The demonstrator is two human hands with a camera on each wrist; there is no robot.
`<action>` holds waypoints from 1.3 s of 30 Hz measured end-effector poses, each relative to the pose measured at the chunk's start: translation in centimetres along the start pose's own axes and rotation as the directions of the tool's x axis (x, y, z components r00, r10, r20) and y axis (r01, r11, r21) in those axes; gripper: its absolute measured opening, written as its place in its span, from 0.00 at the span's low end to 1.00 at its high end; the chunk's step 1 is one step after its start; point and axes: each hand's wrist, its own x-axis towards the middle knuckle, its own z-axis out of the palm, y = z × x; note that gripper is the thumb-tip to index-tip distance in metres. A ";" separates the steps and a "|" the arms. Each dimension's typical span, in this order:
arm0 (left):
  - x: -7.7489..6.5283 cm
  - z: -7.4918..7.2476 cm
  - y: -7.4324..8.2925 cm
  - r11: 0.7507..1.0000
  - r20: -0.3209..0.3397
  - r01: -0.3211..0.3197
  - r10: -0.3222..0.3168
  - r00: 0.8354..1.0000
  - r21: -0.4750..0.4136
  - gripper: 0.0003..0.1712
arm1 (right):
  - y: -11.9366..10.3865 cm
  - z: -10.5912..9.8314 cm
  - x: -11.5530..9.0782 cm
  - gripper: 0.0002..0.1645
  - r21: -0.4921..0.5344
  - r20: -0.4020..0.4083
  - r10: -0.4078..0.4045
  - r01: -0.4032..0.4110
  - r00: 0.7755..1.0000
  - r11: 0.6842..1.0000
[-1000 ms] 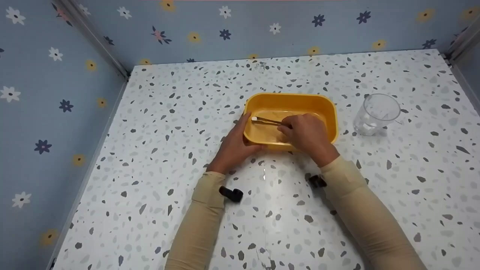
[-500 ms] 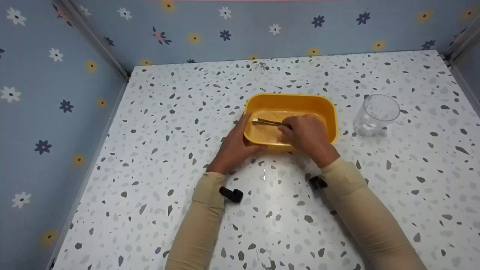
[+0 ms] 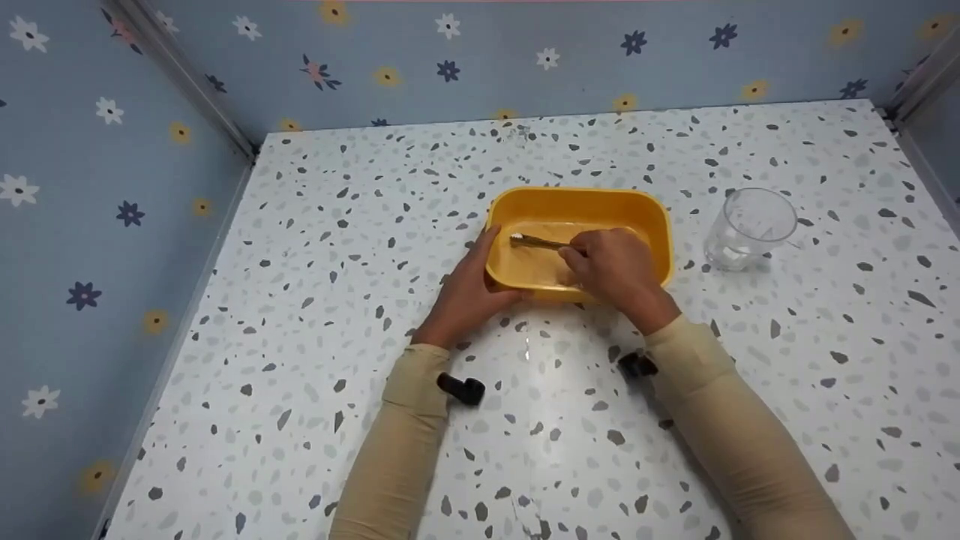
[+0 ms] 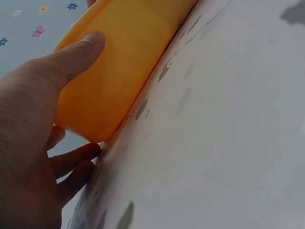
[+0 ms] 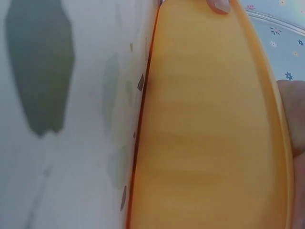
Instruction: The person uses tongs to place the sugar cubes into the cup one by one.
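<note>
A yellow rectangular tub stands on the table. My left hand grips its near left corner; in the left wrist view the thumb lies on the near wall and the fingers reach round the end. Inside the tub, my right hand pinches metal tweezers, whose tips point left. A small white piece is at those tips. The tub's outer wall fills much of the right wrist view and hides the tweezers there.
To the right of the tub stands a clear glass with something white at its bottom. The white speckled table meets flower-patterned walls at the back and left.
The tweezers' tips have come closer together at the white piece and shifted slightly right with it. The left hand and the tub stay where they were.
</note>
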 end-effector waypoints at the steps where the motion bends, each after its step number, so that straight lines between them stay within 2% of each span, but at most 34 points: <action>1: 0.0 0.0 0.0 1.000 -0.001 0.000 0.000 1.000 -0.004 0.64 | 0.0 0.0 0.0 0.19 0.012 -0.002 0.004 -0.004 1.000 1.000; 9: -0.1 -0.1 0.0 1.000 -0.001 -0.002 0.002 1.000 0.007 0.64 | 0.2 -0.1 0.1 0.23 0.128 0.007 0.081 -0.081 0.997 0.988; 14: -0.2 -0.2 0.1 1.000 0.000 0.002 -0.002 1.000 0.002 0.64 | 0.2 -0.1 0.1 0.22 0.143 0.035 0.105 -0.109 0.994 0.984; 21: -0.3 -0.2 0.1 1.000 0.001 0.012 -0.012 1.000 0.003 0.64 | -0.1 -0.4 0.1 0.20 0.192 0.072 0.185 -0.196 0.980 0.962; 24: -0.2 -0.1 0.1 1.000 0.001 0.014 -0.014 1.000 0.002 0.63 | -0.2 -0.5 0.1 0.19 0.211 0.066 0.191 -0.201 0.979 0.957; 31: -0.1 -0.1 0.1 1.000 0.003 -0.010 0.010 1.000 0.014 0.61 | -0.1 -0.6 0.1 0.17 0.236 0.022 0.147 -0.148 0.989 0.960; 39: -0.1 -0.1 -0.1 1.000 0.003 -0.019 0.019 1.000 0.003 0.61 | 0.0 -0.8 0.1 0.16 0.165 0.111 0.147 -0.164 0.983 0.973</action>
